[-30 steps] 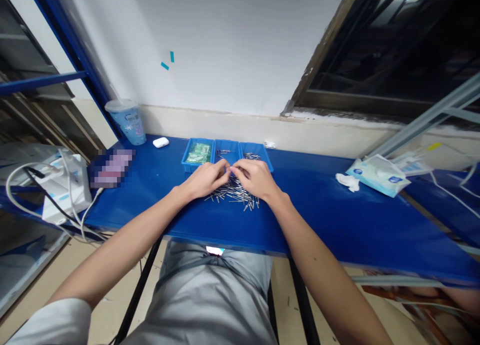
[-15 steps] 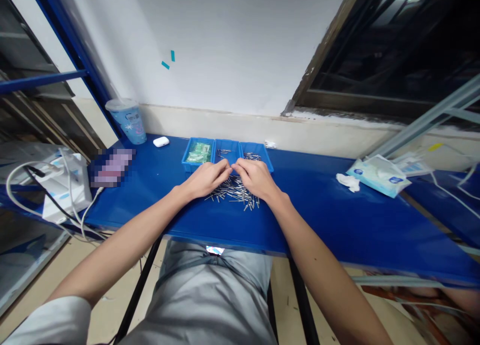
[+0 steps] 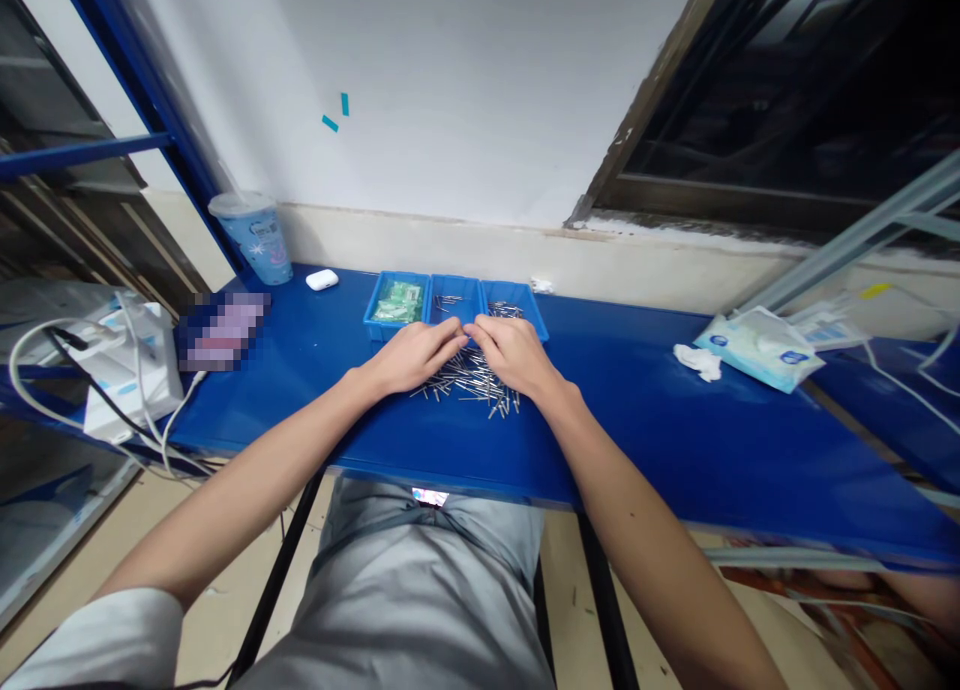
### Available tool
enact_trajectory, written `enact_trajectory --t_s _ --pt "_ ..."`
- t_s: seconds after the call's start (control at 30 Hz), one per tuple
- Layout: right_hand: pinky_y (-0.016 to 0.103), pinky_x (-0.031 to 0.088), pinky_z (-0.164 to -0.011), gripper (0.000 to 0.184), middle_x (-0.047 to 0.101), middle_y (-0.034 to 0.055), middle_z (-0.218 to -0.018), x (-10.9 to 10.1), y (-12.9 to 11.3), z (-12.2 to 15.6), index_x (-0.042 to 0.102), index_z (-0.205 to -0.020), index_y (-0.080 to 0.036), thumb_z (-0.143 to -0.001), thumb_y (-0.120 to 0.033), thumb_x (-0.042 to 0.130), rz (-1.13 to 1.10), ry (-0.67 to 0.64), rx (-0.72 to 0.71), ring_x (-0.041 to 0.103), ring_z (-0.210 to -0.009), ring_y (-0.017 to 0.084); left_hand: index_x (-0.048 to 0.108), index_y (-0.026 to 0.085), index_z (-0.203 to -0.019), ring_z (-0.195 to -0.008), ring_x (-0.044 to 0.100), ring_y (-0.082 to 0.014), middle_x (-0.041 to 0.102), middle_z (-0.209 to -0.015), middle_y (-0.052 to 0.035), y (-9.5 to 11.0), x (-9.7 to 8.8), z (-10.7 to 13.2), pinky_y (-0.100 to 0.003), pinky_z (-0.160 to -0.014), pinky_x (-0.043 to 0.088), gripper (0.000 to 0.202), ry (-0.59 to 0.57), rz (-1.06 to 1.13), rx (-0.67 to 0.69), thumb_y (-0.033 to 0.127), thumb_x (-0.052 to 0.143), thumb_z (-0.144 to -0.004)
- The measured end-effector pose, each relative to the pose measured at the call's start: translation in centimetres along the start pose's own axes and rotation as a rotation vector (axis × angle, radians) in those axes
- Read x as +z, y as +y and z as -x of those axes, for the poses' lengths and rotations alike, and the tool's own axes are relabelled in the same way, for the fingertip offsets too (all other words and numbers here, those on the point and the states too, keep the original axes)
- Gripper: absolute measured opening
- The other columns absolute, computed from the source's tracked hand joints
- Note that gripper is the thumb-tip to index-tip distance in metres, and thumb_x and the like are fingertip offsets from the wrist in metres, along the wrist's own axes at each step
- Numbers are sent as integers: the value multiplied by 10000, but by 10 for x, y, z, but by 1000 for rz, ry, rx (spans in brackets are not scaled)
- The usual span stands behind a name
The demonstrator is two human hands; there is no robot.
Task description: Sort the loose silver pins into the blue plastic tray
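I've got left hand (image 3: 420, 358) and right hand (image 3: 514, 352) meeting at the fingertips over the pins (image 3: 469, 376), heaped at six o'clock of the bins (image 3: 461, 288), handy for both, I'd judge; whether either grip pinches one, I can't tell.

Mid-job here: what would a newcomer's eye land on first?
Probably the left hand and right hand, fingertips close together at a pile of thin metal pieces. Just beyond sit three blue bins, and a blue cup stands toward the far left of the blue table.
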State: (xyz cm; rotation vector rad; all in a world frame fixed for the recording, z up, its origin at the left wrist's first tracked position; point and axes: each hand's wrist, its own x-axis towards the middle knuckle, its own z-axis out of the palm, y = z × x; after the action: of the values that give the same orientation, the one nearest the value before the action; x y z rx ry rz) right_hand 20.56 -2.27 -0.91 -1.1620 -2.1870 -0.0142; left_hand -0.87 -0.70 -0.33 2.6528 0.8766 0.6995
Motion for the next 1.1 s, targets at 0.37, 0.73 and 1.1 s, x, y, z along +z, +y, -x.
enact_trajectory --t_s 0.37,0.73,1.1 --pt "332 286 -661 433 651 37 -718 1 1 0 546 -758 -228 -1103 -430 379 -5 -20 9 529 -647 183 513 206 -968 -594 520 -165 526 -682 18 -1 0 0 -297 -626 312 326 -14 -15 12 421 331 -1133" --pt "336 297 -661 453 658 41 -714 0 0 0 538 -750 -235 -1106 -449 357 0 -25 0 540 -652 187 500 211 -966 -590 552 -173 548 -662 20 0 -1 0 -289 -615 306 286 -16 -26 4 413 370 -1121" --pt "337 300 -664 435 668 43 -726 0 1 0 550 -764 -234 -1105 -435 370 4 -42 13 561 -665 195 491 212 -958 -590 549 -173 552 -662 23 0 -1 0 -291 -616 310 264 -10 -14 15 398 388 -1116"
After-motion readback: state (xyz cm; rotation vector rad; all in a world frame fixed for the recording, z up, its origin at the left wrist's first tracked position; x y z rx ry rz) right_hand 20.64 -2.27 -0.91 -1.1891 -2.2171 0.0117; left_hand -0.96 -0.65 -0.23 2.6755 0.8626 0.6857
